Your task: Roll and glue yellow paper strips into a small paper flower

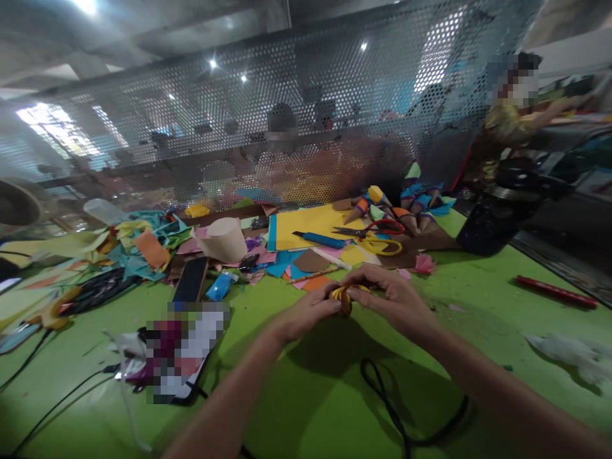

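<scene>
Both hands meet above the green table, near its middle. A small yellow and brown layered piece is held between them. My left hand pinches its left side, with thumb and fingers closed on it. From the right, my right hand holds the top and right side between thumb and curled fingers. Just beyond the hands lie a blue cutter, red-handled scissors and yellow-handled scissors on yellow sheets.
Coloured paper scraps, a cream roll, a dark phone and a glue gun lie left. A black cord is near my right forearm. At right stand a dark jug and red stick; a person sits beyond.
</scene>
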A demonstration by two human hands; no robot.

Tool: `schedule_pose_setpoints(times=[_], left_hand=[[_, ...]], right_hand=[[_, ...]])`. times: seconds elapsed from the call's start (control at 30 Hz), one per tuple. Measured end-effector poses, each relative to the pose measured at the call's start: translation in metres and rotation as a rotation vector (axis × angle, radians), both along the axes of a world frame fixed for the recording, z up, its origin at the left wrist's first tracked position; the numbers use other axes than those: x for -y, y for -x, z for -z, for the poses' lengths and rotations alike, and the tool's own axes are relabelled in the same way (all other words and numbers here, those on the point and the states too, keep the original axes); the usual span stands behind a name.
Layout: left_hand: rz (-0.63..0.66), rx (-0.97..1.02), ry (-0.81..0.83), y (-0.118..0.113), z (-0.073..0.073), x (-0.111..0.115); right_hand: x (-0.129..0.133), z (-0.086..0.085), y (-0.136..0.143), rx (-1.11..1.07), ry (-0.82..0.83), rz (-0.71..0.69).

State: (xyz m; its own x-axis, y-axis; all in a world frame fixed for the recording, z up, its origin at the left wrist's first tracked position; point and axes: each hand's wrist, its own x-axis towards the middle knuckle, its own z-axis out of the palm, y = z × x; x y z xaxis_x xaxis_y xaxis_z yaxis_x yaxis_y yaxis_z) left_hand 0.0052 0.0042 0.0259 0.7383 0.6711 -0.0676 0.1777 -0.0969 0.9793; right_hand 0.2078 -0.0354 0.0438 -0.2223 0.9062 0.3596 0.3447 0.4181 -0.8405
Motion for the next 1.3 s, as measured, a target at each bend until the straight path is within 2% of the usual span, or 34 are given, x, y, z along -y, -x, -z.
schedule_pose_setpoints(times=[0.3,0.53,0.93,1.1,1.3], left_hand=[[-0.081,0.075,0.165,-0.001,0.003,-0.001],[-0.090,0.105,0.220,0.000,0.008,-0.002],[-0.089,0.115,0.223,-0.002,0.002,0.001],[-0.096,0.122,0.242,-0.001,0.001,0.002],[-0.071,0.107,0.188,-0.001,0.002,0.001]], right_hand=[[-0.002,0.002,0.000,0.040,-0.158,-0.041],[-0.002,0.005,-0.001,0.106,-0.319,-0.041],[-0.003,0.010,-0.002,0.170,-0.477,0.013],[-0.002,0.011,-0.003,0.194,-0.494,0.032],[-0.003,0.014,-0.005,0.218,-0.497,0.036]])
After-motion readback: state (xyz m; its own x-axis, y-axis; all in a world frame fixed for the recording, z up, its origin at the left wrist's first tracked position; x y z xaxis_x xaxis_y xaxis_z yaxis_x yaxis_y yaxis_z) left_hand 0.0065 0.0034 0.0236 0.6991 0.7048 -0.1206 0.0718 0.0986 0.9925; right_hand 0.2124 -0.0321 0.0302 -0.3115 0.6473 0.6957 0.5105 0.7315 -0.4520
